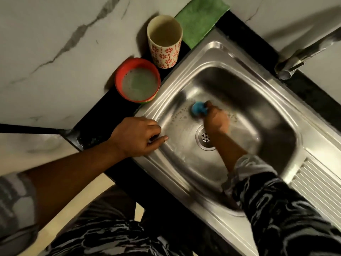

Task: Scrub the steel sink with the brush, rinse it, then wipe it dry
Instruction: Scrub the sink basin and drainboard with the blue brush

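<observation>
Brush, blue and rounded, is being clutched in the right grip, with the fingers curled round it. It is being pressed against the floor of the steel sink, just beyond that grip's knuckles. The drain is being partly covered by the wrist, just behind the grip. Soap bubbles are being shown on the steel to either side of it.

The left grip is being rested on the sink's rim, well apart from the right one. Nothing is being held in it; its fingers are loosely bent and the thumb is stretched along the edge.

Beyond the left grip, a red bowl of cloudy liquid, a flower-patterned cup and a green cloth are being carried by the dark counter. A tap is being seen far beyond the right grip.
</observation>
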